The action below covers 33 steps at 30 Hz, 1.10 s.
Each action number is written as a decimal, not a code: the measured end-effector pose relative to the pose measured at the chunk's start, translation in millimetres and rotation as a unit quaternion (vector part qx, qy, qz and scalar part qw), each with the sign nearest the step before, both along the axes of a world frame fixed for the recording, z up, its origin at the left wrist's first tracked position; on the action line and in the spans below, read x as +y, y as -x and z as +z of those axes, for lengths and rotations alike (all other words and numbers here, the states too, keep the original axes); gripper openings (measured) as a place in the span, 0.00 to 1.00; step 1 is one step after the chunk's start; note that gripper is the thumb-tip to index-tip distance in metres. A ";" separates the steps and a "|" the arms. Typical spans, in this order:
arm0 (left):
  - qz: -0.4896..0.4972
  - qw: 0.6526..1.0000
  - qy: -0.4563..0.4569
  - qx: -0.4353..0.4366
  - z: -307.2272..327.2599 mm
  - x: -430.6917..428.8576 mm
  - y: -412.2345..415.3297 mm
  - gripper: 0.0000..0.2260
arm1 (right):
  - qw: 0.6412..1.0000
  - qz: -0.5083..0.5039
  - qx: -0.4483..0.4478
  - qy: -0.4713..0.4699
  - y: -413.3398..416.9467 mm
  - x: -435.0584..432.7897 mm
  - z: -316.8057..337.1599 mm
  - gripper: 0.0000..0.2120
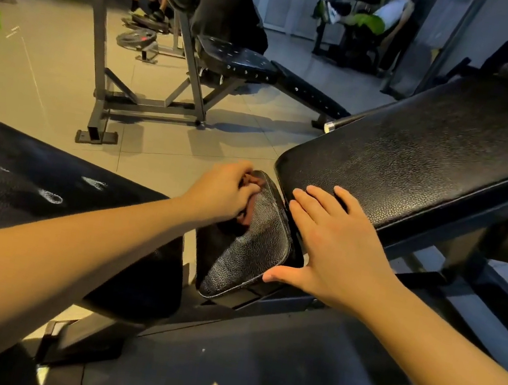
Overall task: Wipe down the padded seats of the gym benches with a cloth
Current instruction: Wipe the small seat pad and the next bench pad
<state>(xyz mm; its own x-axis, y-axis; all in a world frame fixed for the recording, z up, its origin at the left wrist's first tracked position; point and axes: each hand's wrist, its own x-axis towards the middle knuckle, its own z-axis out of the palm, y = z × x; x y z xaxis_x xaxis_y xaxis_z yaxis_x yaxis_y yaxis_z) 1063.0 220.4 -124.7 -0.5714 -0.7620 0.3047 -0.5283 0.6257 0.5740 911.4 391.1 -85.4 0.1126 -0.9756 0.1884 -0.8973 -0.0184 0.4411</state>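
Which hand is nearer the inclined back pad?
Right. The right hand lies flat on the back pad; the left hand grips a cloth on the small seat pad.

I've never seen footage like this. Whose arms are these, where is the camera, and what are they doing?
No machine here: a person wears one wide-angle camera on the head, so you look down along their own arms in a gym. The left hand is curled round what looks like a small brownish cloth, against the small black seat pad. The right hand lies flat, fingers straight, on the lower edge of the long tilted back pad. Another black bench pad at the left shows shiny streaks. A further bench stands behind.
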 end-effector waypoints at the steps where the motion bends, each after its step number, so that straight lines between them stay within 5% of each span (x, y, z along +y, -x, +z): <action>1: 0.044 0.999 -0.014 -0.012 -3.0 -8.3 -3.8 0.09 | 1.000 -0.001 -0.001 0.000 -0.6 0.3 0.3 0.55; 4: 0.033 0.999 -0.010 -0.031 -0.6 3.5 -12.9 0.08 | 1.000 -0.004 -0.006 -0.005 -1.7 0.7 1.4 0.55; 9: -0.174 0.985 0.016 -0.003 9.9 75.5 -22.4 0.06 | 1.000 -0.001 -0.006 -0.001 -0.5 1.8 1.5 0.55; 16: 0.043 0.994 -0.015 -0.100 -13.9 8.7 -42.2 0.07 | 1.000 -0.004 -0.014 -0.008 -2.0 1.6 2.4 0.56; 22: -0.159 0.986 0.045 -0.030 3.0 77.3 -34.2 0.07 | 1.000 -0.001 -0.006 -0.003 -1.7 2.1 3.1 0.55; 29: 0.005 0.996 -0.035 -0.083 -16.7 15.5 -47.8 0.07 | 1.000 -0.005 -0.009 -0.008 -2.0 1.9 2.7 0.55; 33: -0.178 0.984 -0.002 -0.031 2.5 75.6 -39.9 0.07 | 1.000 -0.002 -0.006 -0.002 -1.2 2.6 3.4 0.55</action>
